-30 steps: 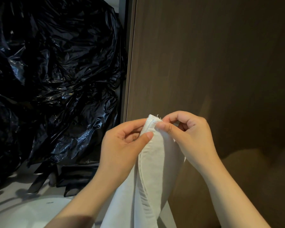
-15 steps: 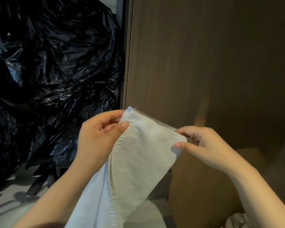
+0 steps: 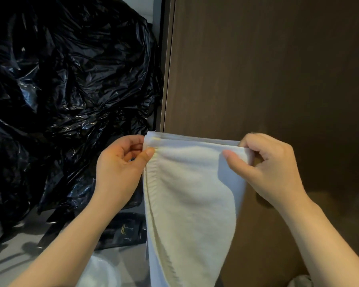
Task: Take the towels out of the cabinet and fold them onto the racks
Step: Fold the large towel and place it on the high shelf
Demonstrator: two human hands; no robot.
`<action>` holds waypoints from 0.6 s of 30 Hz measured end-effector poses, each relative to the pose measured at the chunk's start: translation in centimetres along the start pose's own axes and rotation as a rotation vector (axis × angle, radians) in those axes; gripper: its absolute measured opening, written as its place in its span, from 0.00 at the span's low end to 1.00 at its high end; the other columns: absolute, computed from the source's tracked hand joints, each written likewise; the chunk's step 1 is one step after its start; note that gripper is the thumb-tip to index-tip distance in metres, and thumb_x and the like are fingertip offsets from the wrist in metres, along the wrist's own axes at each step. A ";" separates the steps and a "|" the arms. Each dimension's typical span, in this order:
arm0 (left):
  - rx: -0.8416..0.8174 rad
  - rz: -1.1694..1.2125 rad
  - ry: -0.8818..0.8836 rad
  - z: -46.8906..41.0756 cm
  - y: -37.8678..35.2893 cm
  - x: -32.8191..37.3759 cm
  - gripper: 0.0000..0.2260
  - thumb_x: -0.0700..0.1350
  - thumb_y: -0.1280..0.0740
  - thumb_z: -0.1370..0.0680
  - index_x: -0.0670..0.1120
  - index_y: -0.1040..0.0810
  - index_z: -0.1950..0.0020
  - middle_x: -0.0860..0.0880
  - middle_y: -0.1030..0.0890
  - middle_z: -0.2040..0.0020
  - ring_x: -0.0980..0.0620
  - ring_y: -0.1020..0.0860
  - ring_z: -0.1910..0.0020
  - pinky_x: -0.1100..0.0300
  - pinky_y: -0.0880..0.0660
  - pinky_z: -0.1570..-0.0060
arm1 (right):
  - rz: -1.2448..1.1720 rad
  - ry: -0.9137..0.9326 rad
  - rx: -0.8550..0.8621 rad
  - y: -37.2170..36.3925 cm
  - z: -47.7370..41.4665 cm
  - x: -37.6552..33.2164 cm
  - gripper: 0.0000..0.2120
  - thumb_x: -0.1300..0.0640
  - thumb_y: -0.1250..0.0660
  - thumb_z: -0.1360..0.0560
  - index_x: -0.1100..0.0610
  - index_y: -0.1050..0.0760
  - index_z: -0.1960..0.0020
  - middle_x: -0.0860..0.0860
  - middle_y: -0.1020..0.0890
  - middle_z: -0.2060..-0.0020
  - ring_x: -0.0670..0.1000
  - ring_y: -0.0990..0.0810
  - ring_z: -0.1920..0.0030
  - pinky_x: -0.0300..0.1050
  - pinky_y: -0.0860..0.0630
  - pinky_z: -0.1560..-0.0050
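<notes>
Where the towel is: the white towel [image 3: 191, 193] hangs in the air between both hands, in front of the brown wooden panel [image 3: 267, 69], and touches no rack or shelf that shows.
Left hand: the left hand [image 3: 120, 172] pinches the towel's upper left corner, thumb on the near face and curled fingers behind.
Right hand: the right hand [image 3: 272, 168] grips the upper right corner the same way, thumb in front and fingers curled round the back.
Towel's lie: the top edge is stretched nearly level from hand to hand, with two layers showing there. A stitched hem runs down the left side, and the cloth drops past the lower edge of the view.
Left of the panel: crumpled black plastic bags [image 3: 71, 90] are heaped on a grey surface [image 3: 19, 255].
Below the bags: a dark packet [image 3: 126, 230] with gold print lies just beside the towel's hem.
Bottom right corner: a bit of crumpled white cloth [image 3: 301, 281] shows.
</notes>
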State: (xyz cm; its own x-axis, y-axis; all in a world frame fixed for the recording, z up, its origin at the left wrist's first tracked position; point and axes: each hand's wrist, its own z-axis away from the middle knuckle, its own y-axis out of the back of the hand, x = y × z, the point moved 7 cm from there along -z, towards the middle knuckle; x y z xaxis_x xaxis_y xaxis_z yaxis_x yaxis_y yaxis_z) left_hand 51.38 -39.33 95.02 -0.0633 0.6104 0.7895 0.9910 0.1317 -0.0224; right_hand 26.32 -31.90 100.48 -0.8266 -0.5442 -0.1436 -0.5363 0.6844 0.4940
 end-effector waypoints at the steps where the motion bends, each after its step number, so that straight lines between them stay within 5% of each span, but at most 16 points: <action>1: -0.010 -0.013 -0.003 0.1 -0.2 0.0 0.08 0.41 0.29 0.25 0.54 0.20 0.50 0.53 0.16 0.56 0.57 0.17 0.56 0.73 0.24 0.58 | -0.016 -0.015 0.035 0.2 0.1 0.1 0.16 0.49 0.28 0.25 0.57 0.28 0.65 0.49 0.27 0.70 0.49 0.26 0.66 0.37 0.31 0.70; 4: -0.057 -0.024 -0.027 0.4 -1.1 0.1 0.07 0.42 0.30 0.24 0.53 0.21 0.50 0.55 0.16 0.56 0.59 0.18 0.57 0.72 0.24 0.58 | -0.099 -0.150 0.112 1.0 0.6 1.0 0.11 0.51 0.25 0.28 0.51 0.26 0.54 0.45 0.24 0.62 0.47 0.25 0.63 0.33 0.29 0.67; 7: -0.109 0.001 -0.044 0.6 -1.8 0.0 0.07 0.42 0.32 0.23 0.54 0.23 0.49 0.57 0.17 0.56 0.60 0.19 0.58 0.69 0.23 0.58 | -0.239 -0.326 0.123 1.3 1.2 2.3 0.23 0.47 0.23 0.32 0.41 0.28 0.42 0.39 0.23 0.53 0.42 0.21 0.52 0.29 0.25 0.59; 12: -0.154 0.068 -0.065 1.0 -2.5 -0.1 0.07 0.40 0.34 0.21 0.52 0.23 0.48 0.60 0.17 0.56 0.63 0.19 0.58 0.71 0.25 0.59 | -0.303 -0.506 -0.105 -0.5 2.2 4.5 0.28 0.38 0.27 0.35 0.40 0.27 0.37 0.35 0.18 0.52 0.33 0.21 0.48 0.22 0.27 0.58; 18: -0.166 0.131 -0.090 0.7 -3.0 0.6 0.06 0.40 0.36 0.20 0.50 0.22 0.48 0.59 0.17 0.59 0.63 0.21 0.63 0.71 0.26 0.64 | -0.719 -0.623 -0.147 -4.0 6.7 5.2 0.16 0.47 0.30 0.29 0.51 0.20 0.43 0.47 0.14 0.47 0.51 0.15 0.46 0.44 0.18 0.48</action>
State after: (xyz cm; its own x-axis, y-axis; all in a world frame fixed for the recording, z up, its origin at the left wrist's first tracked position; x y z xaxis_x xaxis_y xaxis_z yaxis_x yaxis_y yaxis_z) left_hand 48.33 -38.78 95.09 0.0640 0.6818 0.7287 0.9968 -0.0791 -0.0135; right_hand 23.07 -34.18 91.97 -0.2731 -0.4257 -0.8627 -0.9585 0.1964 0.2066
